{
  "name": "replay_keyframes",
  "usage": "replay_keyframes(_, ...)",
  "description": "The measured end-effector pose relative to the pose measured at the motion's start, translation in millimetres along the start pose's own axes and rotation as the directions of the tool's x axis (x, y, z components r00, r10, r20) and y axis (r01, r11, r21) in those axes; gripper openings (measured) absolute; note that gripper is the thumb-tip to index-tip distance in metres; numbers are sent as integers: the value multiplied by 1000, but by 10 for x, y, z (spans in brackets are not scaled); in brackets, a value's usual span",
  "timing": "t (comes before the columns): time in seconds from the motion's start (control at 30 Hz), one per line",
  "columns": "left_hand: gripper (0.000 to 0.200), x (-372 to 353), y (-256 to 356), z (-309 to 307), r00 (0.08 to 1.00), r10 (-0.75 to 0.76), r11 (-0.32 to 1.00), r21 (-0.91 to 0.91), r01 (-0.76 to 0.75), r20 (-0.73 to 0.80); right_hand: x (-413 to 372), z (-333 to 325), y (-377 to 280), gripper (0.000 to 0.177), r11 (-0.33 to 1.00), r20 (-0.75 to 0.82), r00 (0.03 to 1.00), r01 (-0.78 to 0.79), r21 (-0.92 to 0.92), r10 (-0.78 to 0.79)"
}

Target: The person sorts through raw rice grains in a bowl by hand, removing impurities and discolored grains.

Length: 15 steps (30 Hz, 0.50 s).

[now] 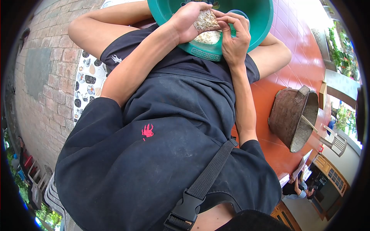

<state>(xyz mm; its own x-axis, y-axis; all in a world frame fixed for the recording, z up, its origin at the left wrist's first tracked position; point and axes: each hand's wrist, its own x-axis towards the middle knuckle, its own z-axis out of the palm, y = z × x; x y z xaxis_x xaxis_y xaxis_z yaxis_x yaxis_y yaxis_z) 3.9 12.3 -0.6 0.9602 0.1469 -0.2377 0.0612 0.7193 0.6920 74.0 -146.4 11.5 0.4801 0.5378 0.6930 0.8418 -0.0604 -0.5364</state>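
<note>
My left hand [183, 23] is cupped, palm up, and holds a heap of pale grains [205, 20]. Over the edge of that heap, my right hand [236, 43] has its thumb and fingertips pinched together; whatever is between them is too small to make out. Both hands are above a green plastic basin [200, 52] resting on my lap. More whitish grains [208, 37] lie in the basin below my left hand. A clear round container with a blue rim [239, 12] is partly hidden behind my right hand.
A large rusty-brown tub [287, 115] sits on the red tiled floor [266, 104] at the right, with a stick leaning in it. A pale chair [337, 144] is beyond it. People [298, 188] are at the lower right. Brick paving [58, 77] covers the left side.
</note>
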Motion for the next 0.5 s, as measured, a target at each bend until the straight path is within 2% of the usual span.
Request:
replay_keyframes(0.07, 37, -7, 14, 26, 1000, -22, 1000, -5, 22, 1, -29, 1, 33, 4, 999, -38, 999, -34, 25, 35)
replay_keyframes(0.13, 39, -33, 44, 74, 999, -45, 999, -10, 45, 1, -70, -2, 62, 3, 965, -85, 970, -214, 149, 228)
replay_keyframes(0.2, 42, -62, 71, 115, 998, -27, 1000, -13, 27, 48, -91, -18, 91, 7, 968, -73, 974, -203, 145, 215)
replay_keyframes(0.37, 45, -62, 59, 105, 1000, -4, 1000, 23, 4, 10, -104, -37, 134, 11, 965, -41, 974, -216, 146, 224)
replay_keyframes(0.43, 46, -47, 54, 90, 1000, -2, 1000, 23, 2, 20, -103, -27, 145, 12, 926, -27, 957, -273, 260, 290)
replay_keyframes(0.5, 46, -37, 56, 78, 1000, -14, 1000, 19, 14, 12, -90, -9, 121, 9, 928, -52, 958, -259, 266, 282)
